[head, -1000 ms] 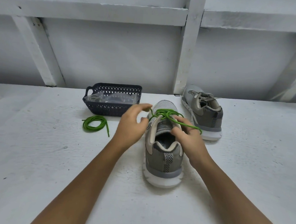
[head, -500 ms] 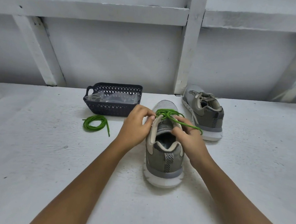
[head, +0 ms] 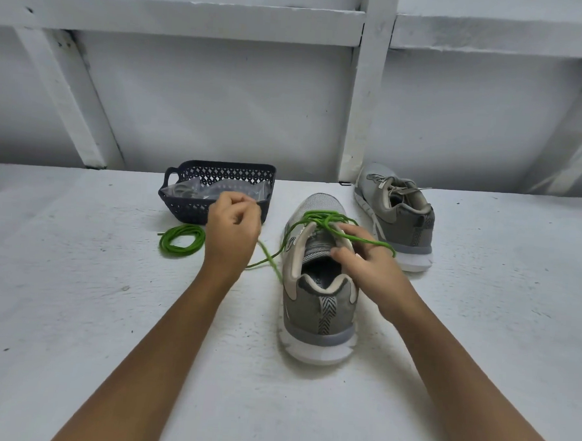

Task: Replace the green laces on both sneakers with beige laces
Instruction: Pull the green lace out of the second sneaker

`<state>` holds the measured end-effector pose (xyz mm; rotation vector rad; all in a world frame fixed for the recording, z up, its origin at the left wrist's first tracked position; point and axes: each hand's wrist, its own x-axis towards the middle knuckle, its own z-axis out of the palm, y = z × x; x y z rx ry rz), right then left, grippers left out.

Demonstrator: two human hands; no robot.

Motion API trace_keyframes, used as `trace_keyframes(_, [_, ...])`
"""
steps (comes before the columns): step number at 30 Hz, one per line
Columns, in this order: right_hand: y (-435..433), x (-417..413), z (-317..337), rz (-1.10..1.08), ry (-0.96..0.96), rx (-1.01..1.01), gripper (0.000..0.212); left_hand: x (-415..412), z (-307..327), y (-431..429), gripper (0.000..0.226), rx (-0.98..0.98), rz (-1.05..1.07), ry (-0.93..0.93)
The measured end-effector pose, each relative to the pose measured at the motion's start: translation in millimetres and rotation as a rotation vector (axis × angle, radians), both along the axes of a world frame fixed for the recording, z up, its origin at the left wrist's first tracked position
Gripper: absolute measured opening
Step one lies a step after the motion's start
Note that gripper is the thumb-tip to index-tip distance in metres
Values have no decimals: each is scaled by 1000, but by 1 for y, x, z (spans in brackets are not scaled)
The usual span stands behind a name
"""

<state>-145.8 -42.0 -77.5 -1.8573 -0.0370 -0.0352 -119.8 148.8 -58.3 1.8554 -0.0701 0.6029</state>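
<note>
With left hand [head: 233, 227], fingers curled, pinching a strand of green lace [head: 323, 218] and holding it out leftward, clear of the eyelets, seemingly for unthreading. With right hand [head: 365, 261], gripping near sneaker [head: 318, 309] at its right eyelet edge, thumb at the tongue and fingers over the flap, likely bracing against the tug, and carrying a loop of lace across those fingers. Standing near sneaker on table [head: 76, 310], heel toward the wearer, giving both hands reach to the eyelets. Judging the lacing partly loosened and bunched toward the toe, with removal roughly midway. Keeping far sneaker [head: 397, 219] apart at the back right, apparently already wearing pale laces. Leaving coil [head: 181, 240] of green lace beside left hand, just in front of basket [head: 189, 211], out of the way. Storing clear bag [head: 217, 189] inside basket; not telling its contents through the blur, possibly the beige laces.
</note>
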Motion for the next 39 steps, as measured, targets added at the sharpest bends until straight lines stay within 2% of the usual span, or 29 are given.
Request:
trace_keyframes(2, [-5,-2,9,3,-10,-60,32,-1,-1,-1,35,99,-7,-36])
trace_keyframes(3, [-8,-4,13,-40,-7,-76,32,-1,-2,-3,28,156,-14,-51])
trace_keyframes(5, [-13,-5,25,-163,66,-39,53,1,-4,-5,15,230,-73,-36])
trace_keyframes(8, [-23,-8,39,-213,232,132,69,2,-9,-11,33,243,-229,156])
trace_keyframes(9, [-26,-11,43,-182,278,109,68,1,-10,-12,37,236,-264,230])
trace_keyframes(11, [-30,-15,43,-111,317,-69,64,1,-12,-15,35,232,-286,279])
trace_keyframes(13, [-30,-15,42,-96,284,-197,58,1,-12,-17,24,239,-270,222])
trace_keyframes(15, [-26,-11,42,-114,159,-256,45,-1,-9,-17,14,241,-237,133])
trace_keyframes(19, [-15,9,48,-98,-164,-491,16,-9,-7,-20,17,344,-255,-143])
trace_keyframes(22, [-11,31,44,-1,-203,-632,32,-12,-9,-19,23,423,-313,-250])
trace_keyframes(25, [-10,45,33,16,-183,-671,22,-12,-9,-16,23,462,-335,-266])
trace_keyframes(29, [-10,41,35,-1,-196,-515,4,-13,-9,-14,19,418,-367,-178])
trace_keyframes(31, [-9,29,45,6,-239,-450,12,-14,-6,-15,16,397,-422,-92])
trace_keyframes(32, [-8,20,51,18,-267,-465,13,-14,-5,-15,23,387,-451,-17])
trace_keyframes(35, [-2,-10,63,119,-294,-641,14,-13,-2,-15,54,311,-506,216])
trace_keyframes(37, [-1,-24,64,191,-298,-831,18,-13,-2,-15,60,302,-509,290])
trace_keyframes(39, [-2,-31,67,238,-285,-892,20,-13,-3,-15,61,333,-479,351])
